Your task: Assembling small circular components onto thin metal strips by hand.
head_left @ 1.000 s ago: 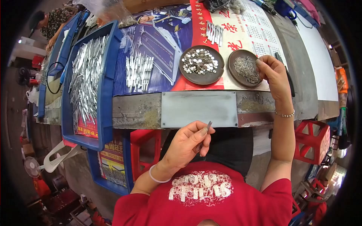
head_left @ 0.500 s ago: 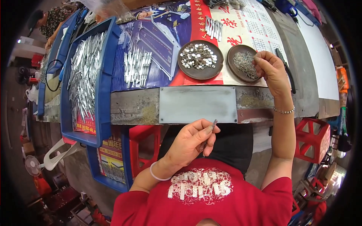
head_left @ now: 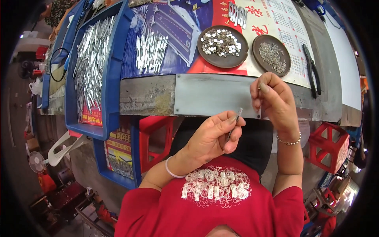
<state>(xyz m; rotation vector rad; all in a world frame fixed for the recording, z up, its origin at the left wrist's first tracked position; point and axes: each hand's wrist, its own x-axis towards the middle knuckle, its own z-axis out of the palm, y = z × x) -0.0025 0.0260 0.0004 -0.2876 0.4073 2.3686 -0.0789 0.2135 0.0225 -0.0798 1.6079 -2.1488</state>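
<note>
My left hand [head_left: 211,136] is closed in front of my chest, pinching a slim grey metal piece [head_left: 240,112] between thumb and fingers; its upper tip sticks out. To its right, my right hand [head_left: 277,100] is raised over the table's front edge with thumb and forefinger pressed together. A tiny thin bit shows at those fingertips, too small to name. Beyond that hand, a brown dish [head_left: 288,59] holds many small metal pins [head_left: 271,56]. Beside it, a larger brown dish [head_left: 221,63] contains small round silvery discs [head_left: 222,41].
Slim metal pieces fill a blue tray [head_left: 113,79] at left; more lie in rows [head_left: 151,52] on the poster and farther back [head_left: 237,15]. Black-handled pliers [head_left: 312,73] lie at right. A grey plate [head_left: 215,94] is fixed at the table edge. Red stools [head_left: 328,146] stand below.
My right hand has come back from the pin dish toward my left hand, fingertips still pinched. My left hand has shifted slightly right and up with the metal piece. The whole view has shifted a little.
</note>
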